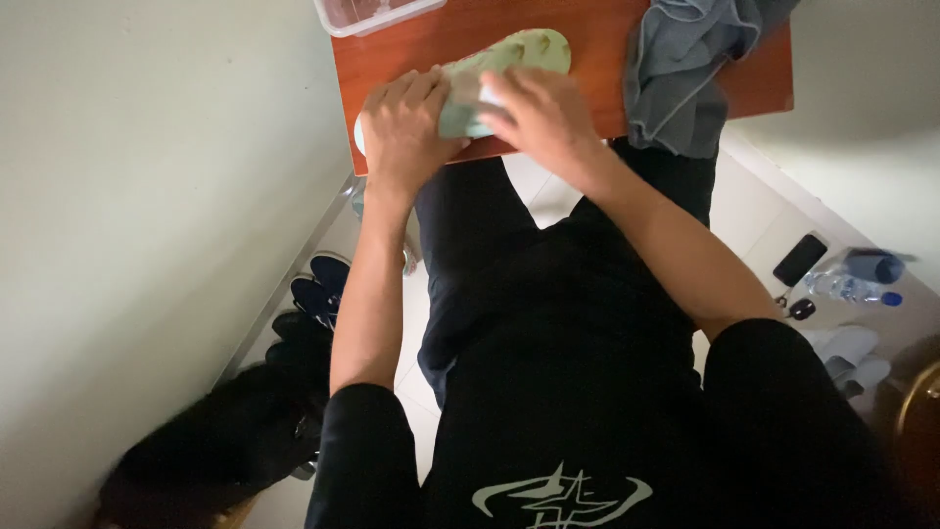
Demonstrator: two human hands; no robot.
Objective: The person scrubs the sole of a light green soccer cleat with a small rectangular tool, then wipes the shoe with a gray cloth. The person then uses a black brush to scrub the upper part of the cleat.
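Both hands are down on a pale green patterned cloth (pixel 494 73), a long folded piece lying slantwise near the front edge of the reddish-brown wooden counter (pixel 597 49). The left hand (pixel 406 122) lies flat with its fingers together, pressing the cloth's near end against the wood. The right hand (pixel 543 118) rests on the middle of the cloth with fingers curled over it (whether it pinches the fabric or only presses it, I cannot tell). The far end of the cloth sticks out beyond both hands, rounded and uncovered.

A clear plastic container (pixel 377 12) sits at the back left corner of the counter, well apart from the hands. A grey garment (pixel 685 69) is heaped on the right side, spilling over the front edge. On the floor below lie dark shoes (pixel 318 289), a phone (pixel 800 259) and a water bottle (pixel 847 287).
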